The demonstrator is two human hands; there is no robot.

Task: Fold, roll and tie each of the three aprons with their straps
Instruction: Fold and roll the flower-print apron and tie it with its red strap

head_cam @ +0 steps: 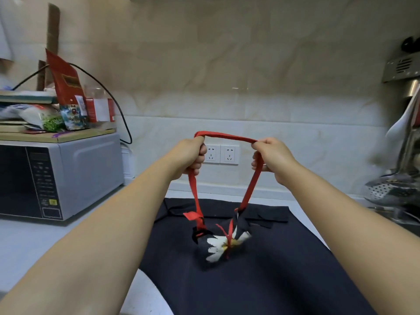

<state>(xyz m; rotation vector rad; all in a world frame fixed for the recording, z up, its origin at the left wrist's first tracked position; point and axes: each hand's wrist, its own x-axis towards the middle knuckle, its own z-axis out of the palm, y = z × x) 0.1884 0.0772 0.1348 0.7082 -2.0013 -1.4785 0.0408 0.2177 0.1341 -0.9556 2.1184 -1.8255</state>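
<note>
so, on the white counter a dark apron lies spread flat, not folded yet, and i judge it comes next. over its middle sits a small rolled bundle, a dark apron with a white flower print and a thin red tie knotted round it, so that one looks nearly done. i cannot tell if it touches the flat one. its red strap loops up to my hands. my left hand and right hand are apart, each with fingers curled round the strap, stretching it between them. a third apron i cannot make out.
</note>
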